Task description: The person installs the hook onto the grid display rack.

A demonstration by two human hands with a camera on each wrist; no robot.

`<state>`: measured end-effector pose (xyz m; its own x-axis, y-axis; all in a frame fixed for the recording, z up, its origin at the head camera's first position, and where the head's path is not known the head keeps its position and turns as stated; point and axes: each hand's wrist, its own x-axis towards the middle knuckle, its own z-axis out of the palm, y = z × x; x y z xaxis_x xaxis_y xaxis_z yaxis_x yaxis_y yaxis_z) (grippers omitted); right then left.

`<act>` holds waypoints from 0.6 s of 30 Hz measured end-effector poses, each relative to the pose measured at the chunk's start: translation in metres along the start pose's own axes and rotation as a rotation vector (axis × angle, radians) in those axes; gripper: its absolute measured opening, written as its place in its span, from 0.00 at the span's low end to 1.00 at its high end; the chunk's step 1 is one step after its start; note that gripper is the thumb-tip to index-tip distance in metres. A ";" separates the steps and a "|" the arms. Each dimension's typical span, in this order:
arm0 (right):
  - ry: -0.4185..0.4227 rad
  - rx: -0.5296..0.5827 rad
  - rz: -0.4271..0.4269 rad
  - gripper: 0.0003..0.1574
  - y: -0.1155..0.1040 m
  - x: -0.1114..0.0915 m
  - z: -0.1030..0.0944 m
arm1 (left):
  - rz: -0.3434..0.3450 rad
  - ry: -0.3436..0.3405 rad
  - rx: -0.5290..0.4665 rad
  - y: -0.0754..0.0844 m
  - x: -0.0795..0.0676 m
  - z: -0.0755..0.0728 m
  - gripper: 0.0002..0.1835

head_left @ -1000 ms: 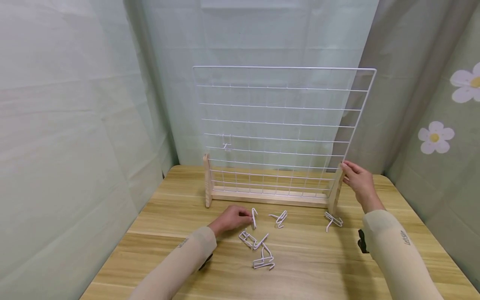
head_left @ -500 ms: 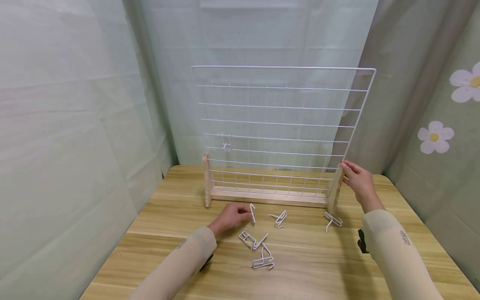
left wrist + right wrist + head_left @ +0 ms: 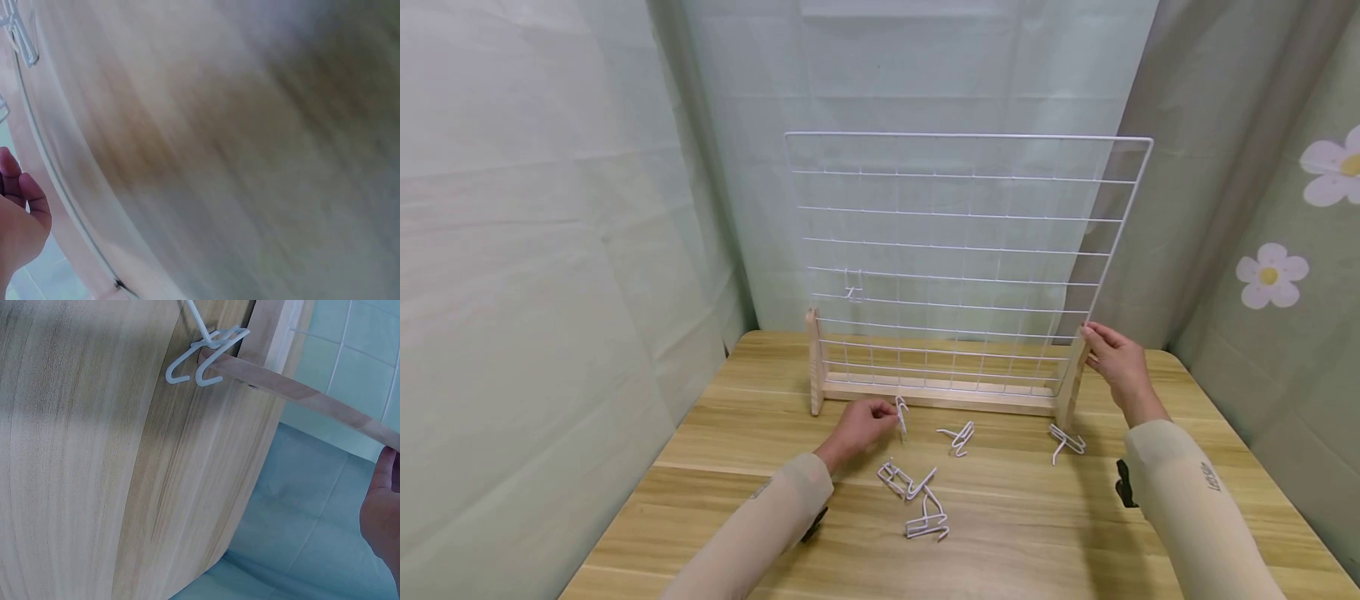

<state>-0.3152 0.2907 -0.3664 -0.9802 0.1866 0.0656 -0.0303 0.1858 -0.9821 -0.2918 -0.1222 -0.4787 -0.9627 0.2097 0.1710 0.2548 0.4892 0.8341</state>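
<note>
By the grid [image 3: 955, 247], the left hand [image 3: 861, 430] apparently pinches a hook [image 3: 901, 416], the right hand [image 3: 1120, 364] a wooden upright [image 3: 1072, 379].

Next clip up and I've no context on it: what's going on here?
A person is working at a white wire grid that stands in a wooden base. Their left hand pinches a white wire hook just in front of the base, while their right hand holds the top of the right wooden post. One hook hangs on the grid, toward its left side; several loose hooks lie on the table.
</note>
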 end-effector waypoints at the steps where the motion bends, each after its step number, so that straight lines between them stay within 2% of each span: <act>1: 0.001 -0.005 0.000 0.40 0.000 0.000 0.000 | 0.000 0.012 -0.001 0.001 0.000 0.000 0.02; 8: 0.000 0.001 0.006 0.41 0.001 0.002 0.000 | 0.020 0.107 -0.003 0.007 0.000 -0.003 0.03; 18: 0.007 0.003 0.010 0.40 0.000 0.000 0.000 | -0.012 0.251 0.001 0.014 0.004 -0.003 0.03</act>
<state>-0.3156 0.2911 -0.3659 -0.9791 0.1953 0.0567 -0.0208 0.1809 -0.9833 -0.2925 -0.1170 -0.4646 -0.9580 -0.0129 0.2866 0.2436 0.4914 0.8362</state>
